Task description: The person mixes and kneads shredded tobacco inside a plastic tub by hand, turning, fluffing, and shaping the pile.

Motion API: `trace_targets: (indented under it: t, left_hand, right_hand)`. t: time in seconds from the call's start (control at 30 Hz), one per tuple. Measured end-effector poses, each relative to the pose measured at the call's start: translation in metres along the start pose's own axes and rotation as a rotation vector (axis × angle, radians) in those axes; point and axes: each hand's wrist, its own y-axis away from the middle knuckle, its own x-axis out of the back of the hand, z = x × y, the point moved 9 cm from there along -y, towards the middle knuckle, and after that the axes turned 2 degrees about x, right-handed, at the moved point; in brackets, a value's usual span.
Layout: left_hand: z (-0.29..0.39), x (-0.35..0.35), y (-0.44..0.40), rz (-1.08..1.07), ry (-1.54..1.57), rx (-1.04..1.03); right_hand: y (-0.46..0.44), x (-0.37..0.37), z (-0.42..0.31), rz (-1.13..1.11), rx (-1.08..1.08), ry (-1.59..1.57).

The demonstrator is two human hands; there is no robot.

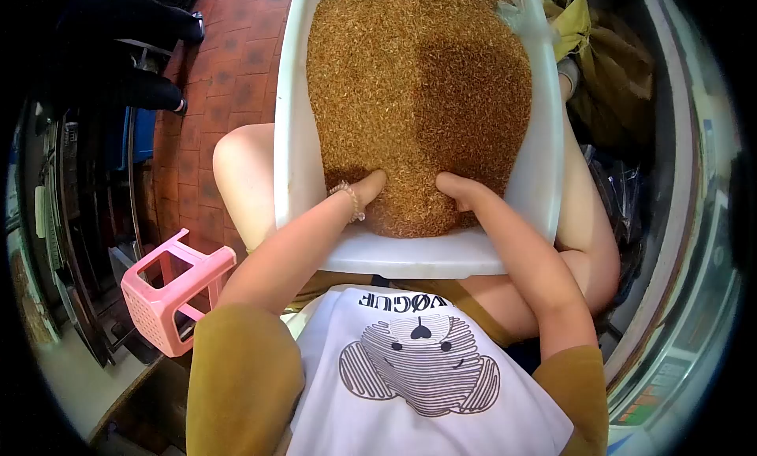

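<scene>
A heap of loose brown, grain-like bits (418, 85) fills much of a white plastic tub (410, 255) in front of my body. At the heap's near end, my left hand (370, 187) is sunk into the bits, with a beaded bracelet at its wrist. Opposite it, a short gap to the right, my right hand (460, 190) is also pushed into them. Both thumbs show on top, pointing inward. The other fingers are buried, so whether they are spread or closed is hidden.
A pink plastic stool (169, 290) lies tipped over at the left on the floor. Brown sacks (611, 70) are heaped beyond the tub's right side. Another person's dark-clothed legs (146, 89) are at the upper left, by red floor tiles (236, 70). My legs flank the tub.
</scene>
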Motion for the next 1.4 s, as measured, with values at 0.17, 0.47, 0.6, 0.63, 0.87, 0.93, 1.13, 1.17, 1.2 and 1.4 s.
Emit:
trace_targets:
  t: [0.17,0.47,0.6,0.63,0.87,0.93,1.13,1.17,1.2,1.4]
  left_hand:
    - [-0.003,-0.006,-0.003,0.017,0.12,0.027]
    - [0.051,-0.015,0.026,0.134,0.857,-0.45]
    - [0.091,-0.02,0.053,0.103,1.043,-0.664]
    - [0.101,-0.023,0.058,0.079,1.048,-0.677]
    - [0.213,-0.04,0.113,-0.131,0.819,-1.008]
    - [0.234,-0.033,0.122,-0.096,0.777,-1.074]
    - [0.21,0.013,0.131,0.458,0.265,-1.173]
    - [0.194,0.024,0.124,0.531,0.137,-1.157]
    - [0.176,0.034,0.117,0.602,0.008,-1.134]
    - [0.119,0.025,0.102,0.819,-1.164,-0.558]
  right_hand:
    - [-0.016,-0.012,0.002,0.074,-0.152,0.135]
    - [0.016,-0.073,-0.081,0.143,0.291,-0.461]
    - [0.037,-0.085,-0.111,0.381,0.497,-0.759]
    - [0.042,-0.084,-0.122,0.406,0.573,-0.823]
    - [0.055,-0.083,-0.236,0.242,0.819,-0.97]
    - [0.049,-0.06,-0.258,0.312,0.877,-0.885]
    - [0.092,0.001,-0.24,0.813,1.033,-0.097]
    - [0.101,0.009,-0.223,0.876,1.038,-0.062]
    - [0.104,0.017,-0.203,0.9,0.979,0.017]
    - [0.1,0.03,-0.142,0.869,0.317,0.663]
